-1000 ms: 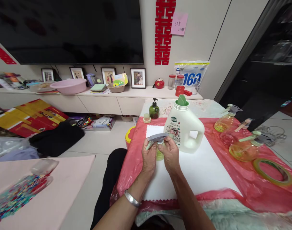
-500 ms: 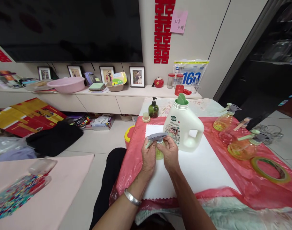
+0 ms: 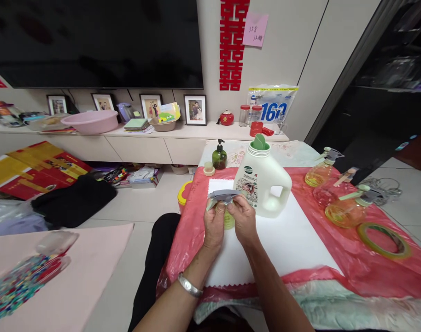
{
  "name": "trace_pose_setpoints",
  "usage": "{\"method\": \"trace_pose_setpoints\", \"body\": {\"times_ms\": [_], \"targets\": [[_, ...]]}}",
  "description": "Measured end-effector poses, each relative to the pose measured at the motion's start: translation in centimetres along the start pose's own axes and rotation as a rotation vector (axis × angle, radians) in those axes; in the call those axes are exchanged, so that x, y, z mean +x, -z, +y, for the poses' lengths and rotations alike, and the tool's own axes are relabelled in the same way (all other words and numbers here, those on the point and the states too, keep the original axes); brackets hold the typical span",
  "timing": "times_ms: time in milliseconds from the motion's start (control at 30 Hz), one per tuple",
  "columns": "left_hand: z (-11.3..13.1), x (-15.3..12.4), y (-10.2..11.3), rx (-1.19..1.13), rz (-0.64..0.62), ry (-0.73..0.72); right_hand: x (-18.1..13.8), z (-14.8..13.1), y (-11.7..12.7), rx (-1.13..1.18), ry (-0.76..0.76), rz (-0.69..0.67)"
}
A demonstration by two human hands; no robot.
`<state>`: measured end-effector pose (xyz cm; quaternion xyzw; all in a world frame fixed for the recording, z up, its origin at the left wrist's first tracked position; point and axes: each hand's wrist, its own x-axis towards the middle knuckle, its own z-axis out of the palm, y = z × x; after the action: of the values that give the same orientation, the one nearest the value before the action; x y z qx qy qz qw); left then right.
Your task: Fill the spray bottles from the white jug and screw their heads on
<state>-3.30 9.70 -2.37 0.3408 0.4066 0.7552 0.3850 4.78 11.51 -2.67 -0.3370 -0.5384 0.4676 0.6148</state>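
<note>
Both my hands grip a small yellow-green spray bottle with a grey trigger head, held upright over a white cloth. My left hand wraps the bottle's left side under the trigger. My right hand closes round the neck and right side. A white detergent jug with an open green cap stands just behind my hands.
The cloth lies on a red plastic sheet over the table. At the right stand three amber spray bottles and a tape roll. A green pump bottle and a small lid sit at the far left corner.
My hands and the small spray bottle stay in nearly the same grip. The view has shifted slightly, so everything sits a little lower and to the left.
</note>
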Motion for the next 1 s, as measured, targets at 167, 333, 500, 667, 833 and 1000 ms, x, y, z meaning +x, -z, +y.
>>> {"method": "trace_pose_setpoints", "body": {"times_ms": [167, 333, 500, 667, 833, 1000], "targets": [[0.4, -0.1, 0.6, 0.0, 0.037, 0.133, -0.1, -1.8, -0.3, -0.129, 0.046, -0.011], [0.4, -0.1, 2.2, 0.003, -0.018, 0.155, -0.1, -3.5, 0.1, -0.26, 0.084, 0.043], [0.2, -0.8, 5.0, 0.217, -0.053, 0.237, -1.0, -6.8, 4.4, -0.343, 0.088, 0.138], [0.9, -1.8, 6.7, 0.359, -0.093, 0.414, -2.4, -11.3, 13.0, -0.527, 0.133, 0.331], [1.9, -2.1, 6.1, 0.421, -0.138, 0.481, -2.8, -13.1, 22.8, -0.673, 0.162, 0.543], [2.0, -2.0, 5.6, 0.42, -0.18, 0.484, -3.1, -12.3, 29.4, -0.761, 0.141, 0.673]]}}
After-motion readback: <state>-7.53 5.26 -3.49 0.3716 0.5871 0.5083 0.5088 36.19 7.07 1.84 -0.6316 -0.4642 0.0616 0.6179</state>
